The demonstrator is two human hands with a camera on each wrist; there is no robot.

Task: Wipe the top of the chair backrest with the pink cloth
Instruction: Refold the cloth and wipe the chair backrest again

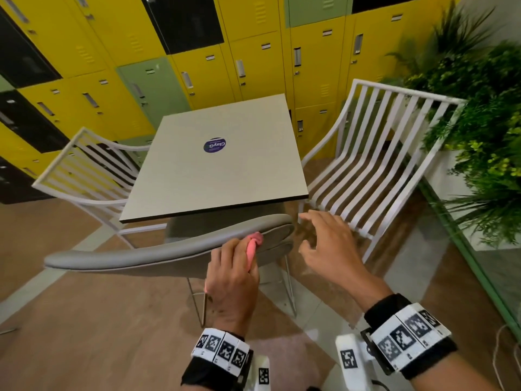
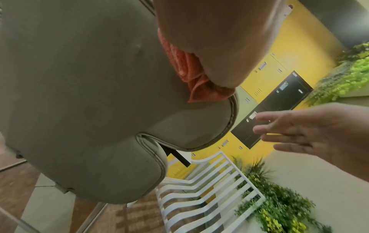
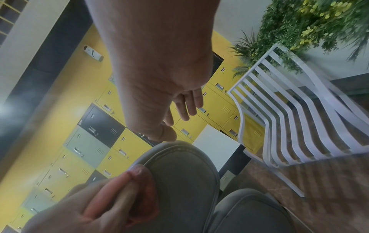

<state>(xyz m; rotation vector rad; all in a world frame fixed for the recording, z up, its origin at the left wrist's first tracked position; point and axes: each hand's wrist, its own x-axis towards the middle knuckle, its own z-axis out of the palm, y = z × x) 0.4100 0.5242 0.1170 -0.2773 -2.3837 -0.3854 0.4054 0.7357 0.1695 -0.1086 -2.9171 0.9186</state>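
- Pink, bunched in folds, the cloth [image 1: 253, 244] lies on the top edge of the grey padded backrest [image 1: 135, 253], near its right end.
- The left hand [image 1: 231, 280] has its fingers curled around the cloth and presses it against the padding; in the left wrist view the cloth [image 2: 191, 75] sticks out under the palm, touching the seam.
- The right hand [image 1: 327, 244] hovers just beside the right end of the backrest, fingers spread and relaxed, holding nothing and touching nothing.
- I judge that the wiping step itself is in hand, with the cloth at the right part of the top.
- The long part of the top toward the left shows no cloth on it, so the next move probably calls for sliding the cloth left along the curved edge, keeping pressure downward.
- The chair stands on thin metal legs [image 1: 197, 303]; the free hand may need to steady the backrest.
- Beyond are the table [image 1: 214, 165] and a white slatted chair [image 1: 375, 165].
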